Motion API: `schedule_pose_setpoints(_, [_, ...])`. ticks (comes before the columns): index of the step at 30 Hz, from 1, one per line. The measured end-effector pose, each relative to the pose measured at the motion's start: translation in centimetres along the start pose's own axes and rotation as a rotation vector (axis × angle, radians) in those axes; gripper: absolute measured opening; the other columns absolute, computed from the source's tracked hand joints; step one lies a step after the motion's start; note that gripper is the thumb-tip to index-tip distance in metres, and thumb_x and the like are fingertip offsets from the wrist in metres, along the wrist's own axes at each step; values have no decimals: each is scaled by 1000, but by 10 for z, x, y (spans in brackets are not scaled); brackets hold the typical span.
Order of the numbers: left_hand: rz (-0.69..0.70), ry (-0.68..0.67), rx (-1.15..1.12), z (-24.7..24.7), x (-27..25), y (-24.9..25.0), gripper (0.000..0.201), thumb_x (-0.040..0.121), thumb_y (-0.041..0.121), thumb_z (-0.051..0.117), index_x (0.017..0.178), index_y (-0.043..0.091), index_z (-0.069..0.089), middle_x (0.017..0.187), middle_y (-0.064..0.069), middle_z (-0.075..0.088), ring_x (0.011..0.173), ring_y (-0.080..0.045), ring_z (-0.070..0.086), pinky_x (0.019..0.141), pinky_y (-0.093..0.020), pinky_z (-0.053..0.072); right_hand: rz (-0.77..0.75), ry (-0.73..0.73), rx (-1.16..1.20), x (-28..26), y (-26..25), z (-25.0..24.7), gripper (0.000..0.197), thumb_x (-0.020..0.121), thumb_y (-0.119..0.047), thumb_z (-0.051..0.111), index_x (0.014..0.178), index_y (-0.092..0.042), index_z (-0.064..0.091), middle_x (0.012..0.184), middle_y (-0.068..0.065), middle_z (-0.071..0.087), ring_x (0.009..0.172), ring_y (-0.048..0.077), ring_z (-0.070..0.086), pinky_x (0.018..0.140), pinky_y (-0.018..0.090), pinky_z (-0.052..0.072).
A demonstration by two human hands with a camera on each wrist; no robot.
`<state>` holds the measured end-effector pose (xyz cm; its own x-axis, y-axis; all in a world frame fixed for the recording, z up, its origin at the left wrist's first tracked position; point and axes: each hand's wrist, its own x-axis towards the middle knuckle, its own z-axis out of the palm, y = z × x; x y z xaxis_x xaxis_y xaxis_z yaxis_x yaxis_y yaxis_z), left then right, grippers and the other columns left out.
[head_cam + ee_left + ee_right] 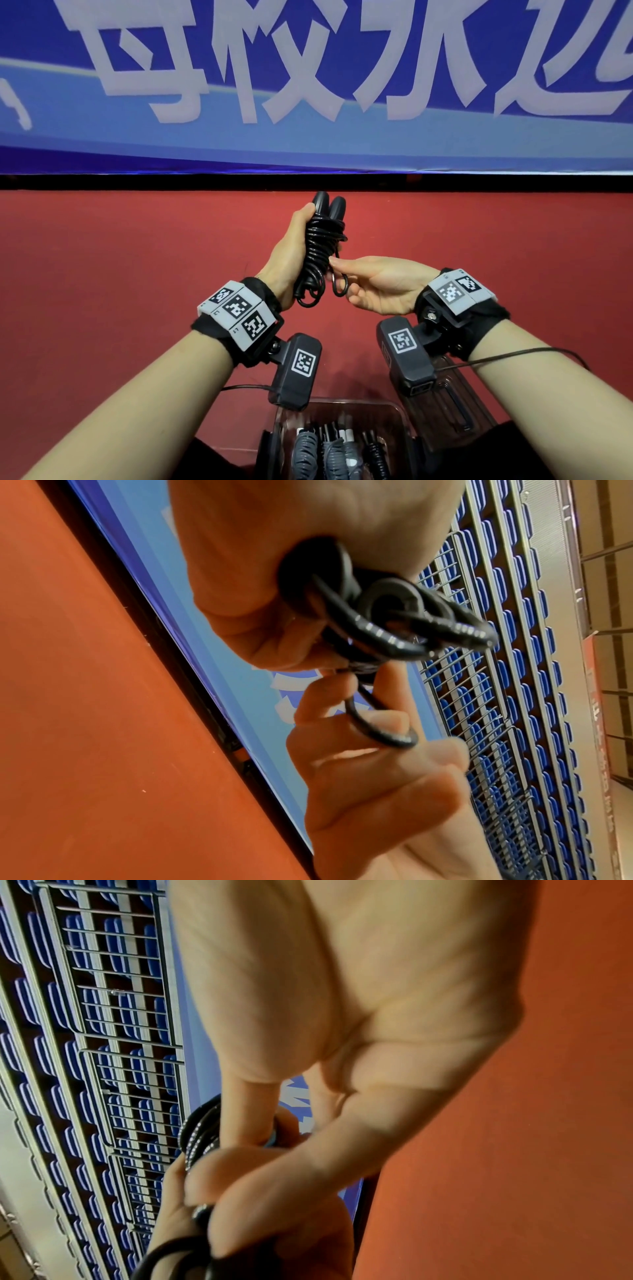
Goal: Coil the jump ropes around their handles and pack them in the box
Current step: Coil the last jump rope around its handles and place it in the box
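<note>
1. Up above the red floor [102, 308], your left hand [287, 253] is wrapped round both black handles [330, 205] of the jump rope [320, 250], holding them upright side by side with the cord coiled over them.
2. Your right hand [380, 284] is pinching the last loose loop [339, 286], which dangles just right of the bundle's lower end.
3. That cord looks thin, glossy and springy, so I'd guess it wants to unwind the second you ease off. Keep your thumb on the coils.
4. Best place to grab is the wrapped middle, squeezing handles and coils together. The bundle looks light, but the plastic seems slippery.
5. Tuck that tail loop under a wrap, I'd say, or it'll snag.
6. Clear box [404, 421] sits near you, below your wrists, with several coiled ropes [305, 452] already inside. There looks to be room on the right.
</note>
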<state>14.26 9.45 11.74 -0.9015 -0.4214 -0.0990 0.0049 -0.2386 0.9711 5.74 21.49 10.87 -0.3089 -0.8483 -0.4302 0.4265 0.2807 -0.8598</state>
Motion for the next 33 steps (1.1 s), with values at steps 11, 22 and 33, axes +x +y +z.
schedule_pose_setpoints(11, [26, 246, 28, -19, 15, -5, 51, 93, 58, 43, 86, 16, 71, 79, -6, 67, 56, -14, 59, 61, -27, 47, -195, 8, 168, 4, 11, 16, 15, 84, -10, 65, 96, -1, 66, 78, 5, 66, 70, 9, 67, 70, 21, 57])
schedule_pose_setpoints(22, [77, 332, 50, -23, 19, -8, 57, 87, 65, 36, 82, 23, 75, 78, -5, 75, 78, -31, 67, 70, -40, 48, -325, 277, -354, 6, 13, 34, 21, 91, -26, 65, 93, -6, 71, 88, 5, 65, 69, 13, 66, 67, 29, 57])
schedule_pose_setpoints(33, [125, 493, 75, -14, 17, -15, 64, 71, 71, 44, 90, 18, 74, 83, -8, 76, 80, -30, 73, 74, -41, 56, -595, 578, -701, 8, 17, 36, 7, 82, -22, 71, 75, -21, 71, 69, -6, 68, 57, 15, 66, 65, 38, 59])
